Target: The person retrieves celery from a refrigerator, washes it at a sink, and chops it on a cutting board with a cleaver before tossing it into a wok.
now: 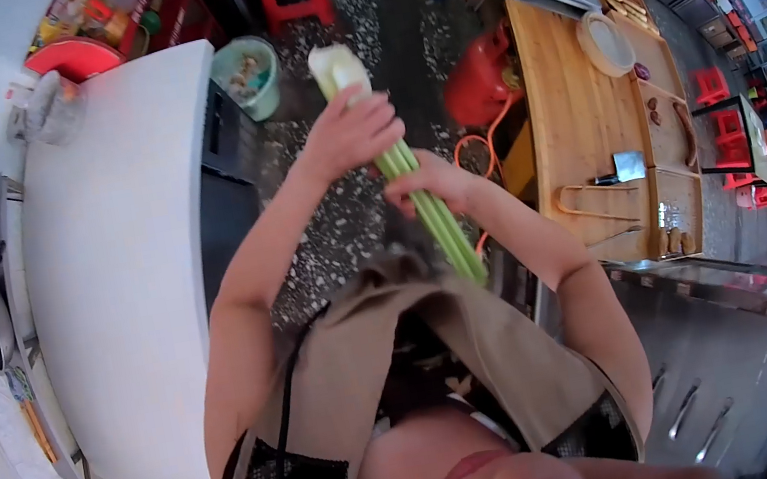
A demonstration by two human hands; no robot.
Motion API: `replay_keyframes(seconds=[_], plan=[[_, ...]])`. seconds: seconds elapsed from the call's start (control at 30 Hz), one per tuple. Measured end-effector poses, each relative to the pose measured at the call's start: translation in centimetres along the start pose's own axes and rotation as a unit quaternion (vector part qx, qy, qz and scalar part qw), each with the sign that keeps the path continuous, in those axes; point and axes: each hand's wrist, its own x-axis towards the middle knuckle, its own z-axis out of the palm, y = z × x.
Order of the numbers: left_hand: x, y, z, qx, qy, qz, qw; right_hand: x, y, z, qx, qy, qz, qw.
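Observation:
A bunch of celery (450, 233) is held in front of my body, slanting from its pale white base at the upper left to its green stalks at the lower right. My left hand (351, 131) is closed around it just below the white base. Lower down, my right hand (433, 182) grips the green stalks, its fingers partly hidden behind them. The stalks' lower end comes close to my apron (513, 345).
To the left is a white-topped counter (122, 253), with a green bin (250, 79) beyond it. At right, a wooden worktop (578, 126) carries a cleaver (628, 166) and tongs (591, 205). A red gas cylinder (479, 81) with an orange hose stands beside it.

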Motion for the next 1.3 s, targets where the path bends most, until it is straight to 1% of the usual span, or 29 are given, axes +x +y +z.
replay_keyframes(seconds=[0.03,0.07,0.1,0.17,0.2,0.27,0.33,0.4,0.43,0.47,0.53,0.6,0.63,0.67,0.7,0.77,0.8,0.83,0.87,0.9,0.97,1.03,1.07,1.1,1.13,1.2,1.23,1.27,1.3], plan=[[1.0,0.1,1.1,-0.003,0.011,-0.044,0.999,-0.2,-1.4,0.1,0.055,0.053,-0.019,0.997],[2.2,-0.5,2.3,0.000,0.023,-0.083,0.996,-0.1,-2.6,-1.5,0.053,0.053,-0.018,0.997],[3.0,-1.0,3.6,0.001,0.024,-0.082,0.996,0.4,-4.0,-3.1,0.052,0.072,-0.033,0.995],[3.5,-1.7,5.8,0.075,0.030,-0.272,0.959,2.1,-5.9,-6.3,0.035,0.120,-0.064,0.990],[3.5,-2.7,6.7,0.076,0.029,-0.272,0.959,3.0,-7.1,-8.0,0.036,0.119,-0.064,0.990],[2.8,-5.6,8.1,-0.010,-0.040,-0.392,0.919,4.8,-9.6,-11.2,-0.095,0.168,-0.094,0.977],[2.1,-9.4,10.6,-0.080,-0.052,-0.430,0.898,7.0,-12.7,-14.3,-0.128,0.172,-0.073,0.974],[1.8,-13.5,14.0,-0.115,-0.031,-0.419,0.900,9.4,-14.9,-17.1,-0.170,0.171,-0.059,0.969],[2.5,-15.5,15.5,-0.317,0.028,-0.510,0.799,10.7,-15.9,-18.6,-0.188,0.165,-0.053,0.967],[3.6,-18.1,17.0,-0.497,0.089,-0.566,0.652,11.8,-17.1,-19.7,-0.186,0.171,-0.055,0.966],[5.1,-22.1,21.7,-0.574,0.170,-0.518,0.611,13.8,-19.5,-21.6,-0.226,0.196,-0.063,0.952],[8.4,-25.4,24.2,-0.630,0.134,-0.534,0.547,15.3,-21.3,-24.1,-0.320,0.229,-0.060,0.918],[10.0,-26.9,26.2,-0.669,0.106,-0.539,0.501,15.6,-23.4,-24.4,-0.345,0.243,-0.038,0.906],[11.0,-28.3,28.7,-0.637,0.064,-0.519,0.566,15.8,-25.3,-24.8,-0.368,0.255,-0.015,0.894],[11.9,-29.6,31.3,-0.625,0.034,-0.501,0.598,16.3,-26.3,-26.3,-0.370,0.258,-0.018,0.892],[15.4,-32.5,34.5,-0.598,-0.019,-0.455,0.660,17.5,-27.5,-30.7,-0.212,0.258,-0.001,0.943],[18.1,-34.1,35.3,-0.583,-0.039,-0.427,0.691,18.2,-28.0,-32.9,-0.213,0.258,-0.007,0.942],[20.6,-35.7,36.2,-0.574,-0.044,-0.414,0.705,18.8,-28.6,-35.2,-0.148,0.266,-0.017,0.952],[22.3,-36.9,38.4,-0.574,-0.036,-0.402,0.712,20.0,-30.2,-37.5,-0.084,0.271,-0.025,0.959],[24.1,-38.6,40.8,-0.570,-0.057,-0.404,0.713,21.3,-32.0,-40.3,-0.087,0.268,-0.028,0.959],[26.6,-41.5,45.9,-0.566,-0.085,-0.410,0.710,23.1,-35.7,-44.6,-0.122,0.269,-0.032,0.955],[29.1,-45.4,51.4,-0.517,-0.103,-0.417,0.740,26.3,-38.6,-50.7,-0.140,0.260,-0.050,0.954],[30.9,-47.4,52.5,-0.498,-0.074,-0.439,0.745,28.2,-41.0,-52.6,-0.153,0.252,-0.069,0.953],[31.8,-49.6,54.2,-0.484,-0.067,-0.440,0.754,29.8,-43.7,-54.5,-0.213,0.246,-0.065,0.943],[32.5,-52.3,55.8,-0.469,-0.058,-0.442,0.763,31.6,-47.2,-55.9,-0.211,0.241,-0.063,0.945],[36.1,-57.8,55.4,-0.435,-0.093,-0.503,0.741,35.4,-54.1,-58.5,-0.208,0.161,-0.007,0.965],[36.5,-60.3,56.7,-0.419,-0.071,-0.507,0.750,37.4,-57.6,-59.9,-0.252,0.137,0.028,0.957],[36.6,-63.1,58.1,-0.402,-0.048,-0.509,0.759,39.8,-60.2,-61.7,-0.252,0.138,0.030,0.957],[36.7,-65.7,59.5,-0.395,-0.038,-0.529,0.750,42.4,-62.6,-63.5,-0.295,0.110,0.009,0.949]])
